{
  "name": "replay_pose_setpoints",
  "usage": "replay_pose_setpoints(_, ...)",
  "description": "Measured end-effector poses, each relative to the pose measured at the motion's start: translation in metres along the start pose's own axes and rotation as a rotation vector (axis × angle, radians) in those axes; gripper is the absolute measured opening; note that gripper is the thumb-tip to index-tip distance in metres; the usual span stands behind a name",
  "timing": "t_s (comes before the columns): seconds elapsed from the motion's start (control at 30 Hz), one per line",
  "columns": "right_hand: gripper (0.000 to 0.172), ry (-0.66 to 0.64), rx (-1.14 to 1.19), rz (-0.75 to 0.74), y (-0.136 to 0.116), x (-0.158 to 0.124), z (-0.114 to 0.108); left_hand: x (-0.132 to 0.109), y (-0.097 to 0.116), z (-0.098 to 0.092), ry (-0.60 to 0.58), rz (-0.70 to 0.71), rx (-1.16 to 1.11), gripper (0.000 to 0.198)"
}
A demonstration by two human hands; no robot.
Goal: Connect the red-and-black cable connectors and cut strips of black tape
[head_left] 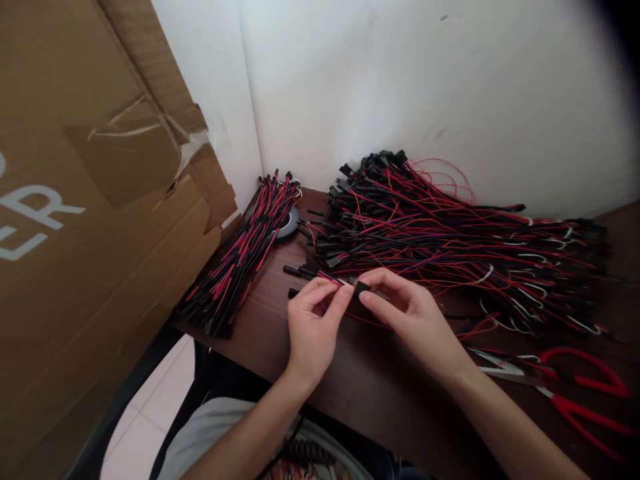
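Over the dark table, my left hand (pixel 315 327) pinches thin red and dark wires (pixel 330 279) close to their end. My right hand (pixel 407 310) holds a small black connector (pixel 360 288) between thumb and fingers, right beside the left fingertips. Whether the wires sit inside the connector is hidden by my fingers. Behind both hands lies a large pile of wire harnesses (pixel 425 233), red and black with black connectors and some white ties. A smaller bundle of wire harnesses (pixel 245 253) rests to the left.
Red-handled scissors (pixel 555 390) lie open at the right on the brown table (pixel 350 373). A grey roll of tape (pixel 289 225) is partly under the smaller bundle. A big cardboard box (pixel 100 200) stands at left, and a white wall (pixel 400 87) rises behind.
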State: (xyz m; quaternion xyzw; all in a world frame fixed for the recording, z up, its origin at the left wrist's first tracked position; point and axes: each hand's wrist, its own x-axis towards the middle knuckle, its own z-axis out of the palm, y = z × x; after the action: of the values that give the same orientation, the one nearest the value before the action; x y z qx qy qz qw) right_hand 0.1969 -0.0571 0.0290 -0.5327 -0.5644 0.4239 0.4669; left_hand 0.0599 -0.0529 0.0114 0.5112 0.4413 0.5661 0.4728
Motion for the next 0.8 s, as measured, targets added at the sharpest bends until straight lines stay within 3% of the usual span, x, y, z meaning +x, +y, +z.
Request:
replay_pose_setpoints(0.27, 0.026, -0.186, 0.078, 0.102, 0.007, 0.000, -0.005, 0.002, -0.005, -0.001, 0.007, -0.058, -0.054, 0.016)
replay_pose_setpoints(0.5, 0.028, -0.149, 0.018, 0.154, -0.002, -0.001, -0.006, 0.003, -0.005, 0.000, 0.016, -0.104, -0.086, 0.015)
replay_pose_setpoints(0.8, 0.035, -0.137, 0.132, 0.288, -0.010, 0.000, -0.007, 0.002, -0.003, 0.001, -0.005, -0.134, -0.138, 0.015)
